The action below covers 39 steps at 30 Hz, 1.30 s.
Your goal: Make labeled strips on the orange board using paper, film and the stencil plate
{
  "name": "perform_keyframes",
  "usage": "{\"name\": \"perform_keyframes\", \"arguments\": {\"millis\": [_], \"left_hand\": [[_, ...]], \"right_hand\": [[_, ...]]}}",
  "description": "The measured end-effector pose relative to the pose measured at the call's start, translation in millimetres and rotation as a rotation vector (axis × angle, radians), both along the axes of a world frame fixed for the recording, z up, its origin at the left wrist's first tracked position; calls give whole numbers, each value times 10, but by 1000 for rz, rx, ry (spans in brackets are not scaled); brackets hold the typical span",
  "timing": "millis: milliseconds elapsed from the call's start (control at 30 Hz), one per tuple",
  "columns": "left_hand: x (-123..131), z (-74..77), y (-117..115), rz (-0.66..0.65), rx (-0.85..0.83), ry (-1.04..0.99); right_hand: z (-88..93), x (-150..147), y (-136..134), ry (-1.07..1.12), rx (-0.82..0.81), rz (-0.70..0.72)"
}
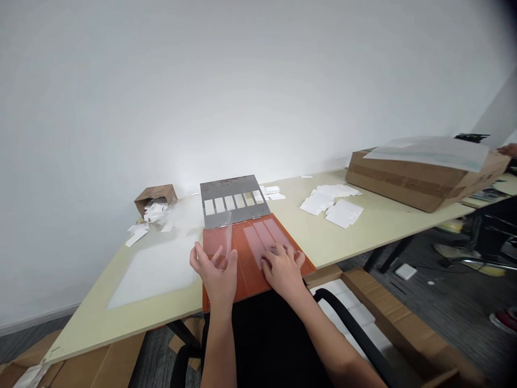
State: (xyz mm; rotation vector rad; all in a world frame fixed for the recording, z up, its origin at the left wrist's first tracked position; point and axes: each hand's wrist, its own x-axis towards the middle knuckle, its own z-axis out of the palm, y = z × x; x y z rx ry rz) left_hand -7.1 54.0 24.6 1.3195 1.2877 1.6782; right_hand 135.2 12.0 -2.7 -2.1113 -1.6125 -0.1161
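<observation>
An orange board (242, 269) lies at the table's front edge, hinged to a grey metal frame (226, 188) with a row of rectangular slots behind it. Above the board's left part, my left hand (216, 267) has its fingers curled around a thin clear strip (229, 234) that stands up from it. My right hand (285, 267) rests with bent, spread fingertips on the board's right part, touching pale translucent strips (254, 242) laid there. Whether anything is under those fingertips is too small to tell.
A small open carton (155, 194) spills white pieces at the left, near a translucent sheet (155, 275). White cards (343, 213) lie to the right, before a large cardboard box (404, 180). Another person's hand (508, 150) touches that box. Chair armrest (355, 328) beside an open carton below.
</observation>
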Motion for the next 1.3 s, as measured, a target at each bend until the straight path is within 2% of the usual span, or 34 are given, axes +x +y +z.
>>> {"name": "perform_keyframes", "arguments": {"millis": [333, 567, 667, 867, 1000, 1300], "left_hand": [[4, -7, -19, -22, -5, 33], [-8, -49, -2, -42, 9, 63], [-16, -64, 1, -46, 8, 78], [-2, -71, -14, -109, 7, 56], [7, -72, -22, -127, -15, 48], [1, -108, -2, -137, 4, 39]], "right_hand": [[-29, -21, 11, -66, -7, 24], [-36, -18, 11, -35, 1, 39], [15, -27, 0, 53, 28, 65], [202, -187, 88, 362, 153, 237], [310, -340, 192, 431, 182, 232], [296, -318, 222, 560, 121, 253]]}}
